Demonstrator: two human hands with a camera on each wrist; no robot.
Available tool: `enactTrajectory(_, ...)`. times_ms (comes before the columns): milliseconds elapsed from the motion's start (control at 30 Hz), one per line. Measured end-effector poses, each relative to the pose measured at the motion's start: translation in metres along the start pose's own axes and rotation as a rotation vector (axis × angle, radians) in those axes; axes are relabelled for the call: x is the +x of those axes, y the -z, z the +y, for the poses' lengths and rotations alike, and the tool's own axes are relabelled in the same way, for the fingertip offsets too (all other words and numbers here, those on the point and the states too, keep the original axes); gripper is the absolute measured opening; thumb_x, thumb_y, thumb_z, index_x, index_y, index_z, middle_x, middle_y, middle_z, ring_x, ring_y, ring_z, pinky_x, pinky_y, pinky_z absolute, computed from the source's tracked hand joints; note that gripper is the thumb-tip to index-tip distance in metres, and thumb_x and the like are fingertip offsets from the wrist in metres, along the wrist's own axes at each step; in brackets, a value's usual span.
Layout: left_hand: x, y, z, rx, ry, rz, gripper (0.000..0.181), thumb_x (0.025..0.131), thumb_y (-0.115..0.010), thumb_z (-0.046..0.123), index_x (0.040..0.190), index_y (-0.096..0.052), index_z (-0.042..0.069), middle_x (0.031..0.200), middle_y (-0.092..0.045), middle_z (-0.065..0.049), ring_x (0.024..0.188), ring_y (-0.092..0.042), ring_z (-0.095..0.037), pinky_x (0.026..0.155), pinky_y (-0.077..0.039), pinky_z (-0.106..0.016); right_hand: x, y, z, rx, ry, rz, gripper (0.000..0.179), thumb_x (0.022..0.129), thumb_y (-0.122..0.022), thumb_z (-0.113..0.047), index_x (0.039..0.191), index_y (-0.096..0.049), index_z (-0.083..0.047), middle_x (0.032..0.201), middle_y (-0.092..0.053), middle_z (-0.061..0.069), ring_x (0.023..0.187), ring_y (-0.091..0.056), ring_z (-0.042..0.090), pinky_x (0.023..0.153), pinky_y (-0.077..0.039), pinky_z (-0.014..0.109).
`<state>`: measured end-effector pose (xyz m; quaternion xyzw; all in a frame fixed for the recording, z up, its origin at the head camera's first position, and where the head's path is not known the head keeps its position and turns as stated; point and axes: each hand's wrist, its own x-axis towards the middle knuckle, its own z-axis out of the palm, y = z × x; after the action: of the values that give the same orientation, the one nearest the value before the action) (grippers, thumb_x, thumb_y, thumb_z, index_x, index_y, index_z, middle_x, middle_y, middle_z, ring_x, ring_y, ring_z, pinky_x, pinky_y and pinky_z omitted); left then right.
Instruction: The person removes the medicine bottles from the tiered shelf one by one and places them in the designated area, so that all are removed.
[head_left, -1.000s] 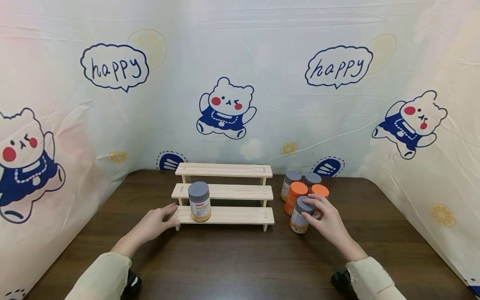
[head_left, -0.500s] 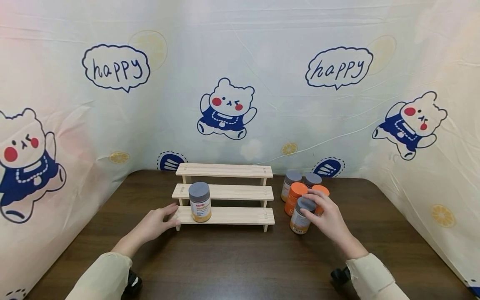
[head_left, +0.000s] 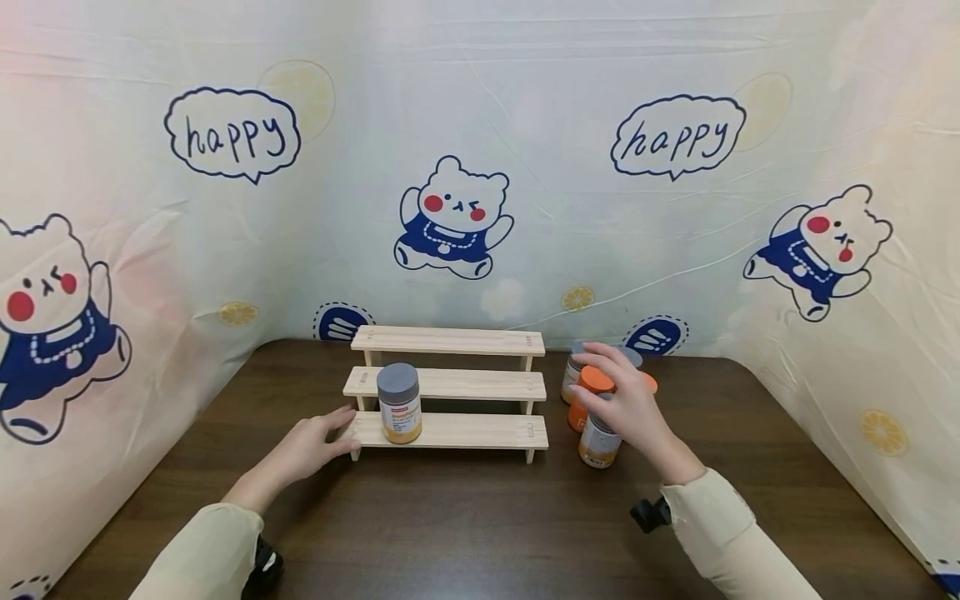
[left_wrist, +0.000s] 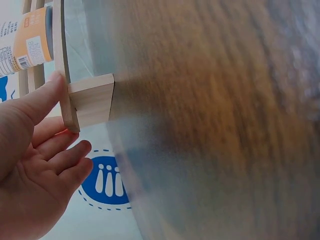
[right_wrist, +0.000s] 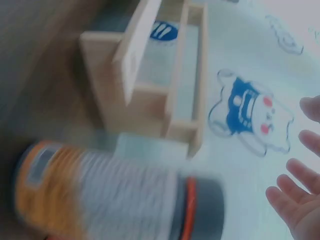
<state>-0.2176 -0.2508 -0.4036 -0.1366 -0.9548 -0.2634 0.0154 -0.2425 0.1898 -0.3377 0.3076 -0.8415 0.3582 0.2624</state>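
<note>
A three-step wooden display stand [head_left: 472,430] stands on the table, with a grey-capped supplement bottle [head_left: 400,408] upright on the left of its lowest step. My left hand [head_left: 307,447] pinches the left end of that step; in the left wrist view the thumb [left_wrist: 45,97] lies against the board and the index finger reaches under its edge. Above the bottles on the right, my right hand [head_left: 630,408] is spread and holds nothing. It partly covers the nearest grey-capped bottle [head_left: 598,448], which stands upright and looms blurred in the right wrist view.
Behind the nearest bottle are an orange bottle [head_left: 579,414], another orange lid [head_left: 649,383] and two grey-capped bottles, one of them at the back left [head_left: 568,385], partly hidden by my hand. A printed cloth [head_left: 525,167] hangs behind the brown table [head_left: 465,525].
My right hand has let go of the nearest bottle's cap and moved up and to the left over the group. The bottle stays in place, and my left hand has not moved.
</note>
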Motion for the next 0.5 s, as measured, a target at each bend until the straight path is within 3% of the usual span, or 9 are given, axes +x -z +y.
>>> enactTrajectory(267, -0.001, 0.001, 0.002, -0.014, 0.007, -0.006, 0.058, 0.086, -0.065, 0.028, 0.129, -0.048, -0.009, 0.133, -0.041, -0.028, 0.119, -0.040, -0.044, 0.094, -0.034, -0.055, 0.027, -0.029, -0.028, 0.048, 0.126, -0.047, 0.041, 0.078, -0.075, -0.011, 0.116, -0.062, -0.003, 0.128, -0.049, 0.016, 0.115, -0.047, 0.028, 0.084, -0.046, 0.046)
enactTrajectory(500, -0.001, 0.000, 0.001, -0.007, 0.010, -0.007, 0.059, 0.086, -0.065, 0.029, 0.129, -0.048, -0.008, 0.134, -0.041, -0.028, 0.119, -0.041, -0.044, 0.093, -0.035, -0.055, 0.044, -0.056, -0.047, 0.139, 0.119, -0.099, 0.045, 0.078, -0.075, -0.018, 0.120, -0.061, -0.008, 0.129, -0.049, 0.013, 0.119, -0.044, 0.024, 0.092, -0.041, 0.047)
